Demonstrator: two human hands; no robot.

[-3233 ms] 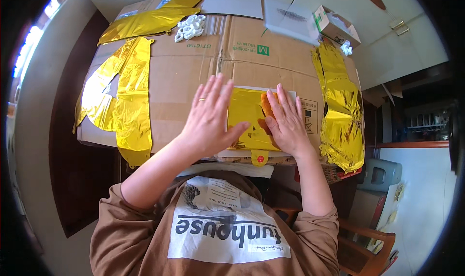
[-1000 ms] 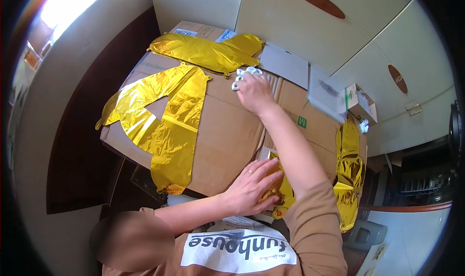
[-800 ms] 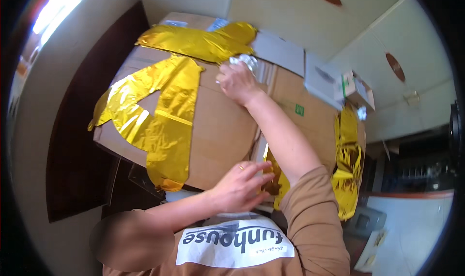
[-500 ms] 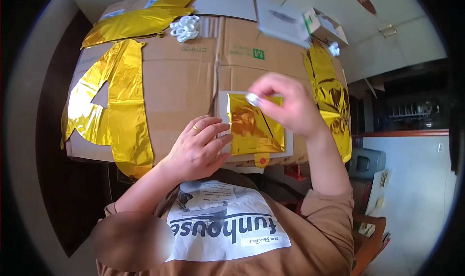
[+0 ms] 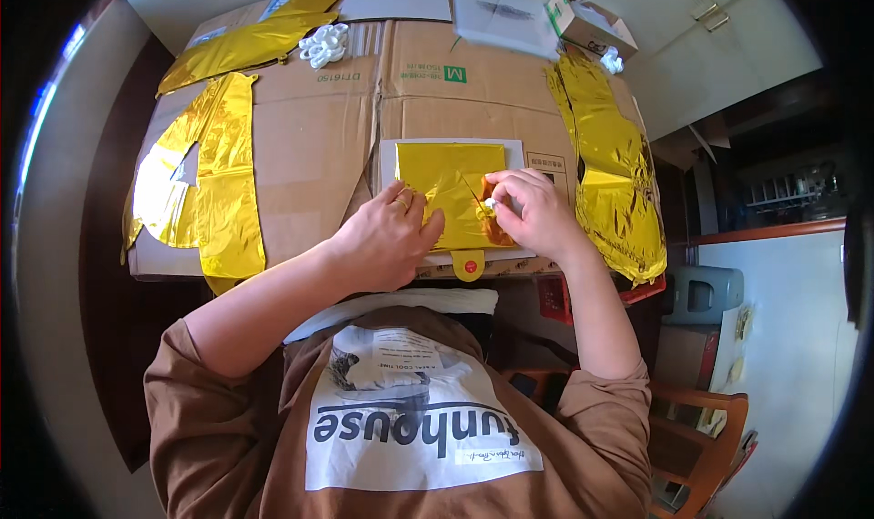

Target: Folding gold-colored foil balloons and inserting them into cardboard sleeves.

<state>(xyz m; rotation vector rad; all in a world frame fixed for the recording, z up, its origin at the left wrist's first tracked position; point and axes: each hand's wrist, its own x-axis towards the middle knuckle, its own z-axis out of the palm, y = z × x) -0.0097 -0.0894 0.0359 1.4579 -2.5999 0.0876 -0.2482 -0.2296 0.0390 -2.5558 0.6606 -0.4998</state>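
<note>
**White piece (image 5: 492,204) over folded gold foil (image 5: 446,167)**

Right hand (image 5: 539,211): fingertip grip closed on the white piece, at the foil's right side. Left hand (image 5: 382,234): loosely open, fingers at the foil's left side. Foil on white card (image 5: 389,161), atop cardboard (image 5: 309,155); white rings (image 5: 323,45) heaped beyond.

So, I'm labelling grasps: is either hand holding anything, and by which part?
The right hand pinches a small white piece; too little shows to tell which part. The left hand rests on the folded gold foil, gripping nothing visible.
</note>
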